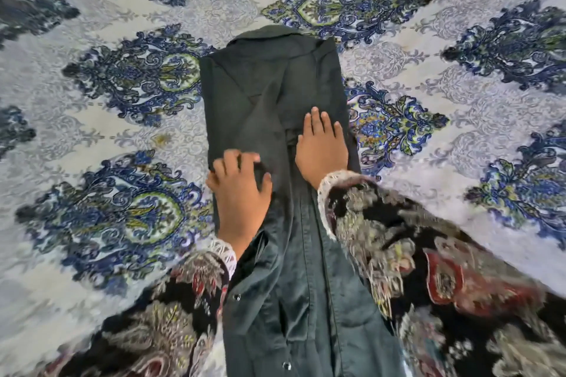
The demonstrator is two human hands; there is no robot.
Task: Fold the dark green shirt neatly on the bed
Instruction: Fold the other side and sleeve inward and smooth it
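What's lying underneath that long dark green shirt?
The dark green shirt lies on a bedspread with blue floral medallions, visible all around it. Whatever lies directly beneath the fabric is covered. On top, both hands rest.

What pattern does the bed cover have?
Blue and green ornate medallions on the pale bed cover, head view.

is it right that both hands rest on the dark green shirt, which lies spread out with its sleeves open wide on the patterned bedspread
Not quite. The head view shows the dark green shirt already folded into a long narrow strip, sides tucked in. The left hand and right hand do rest on it, on the patterned bedspread.
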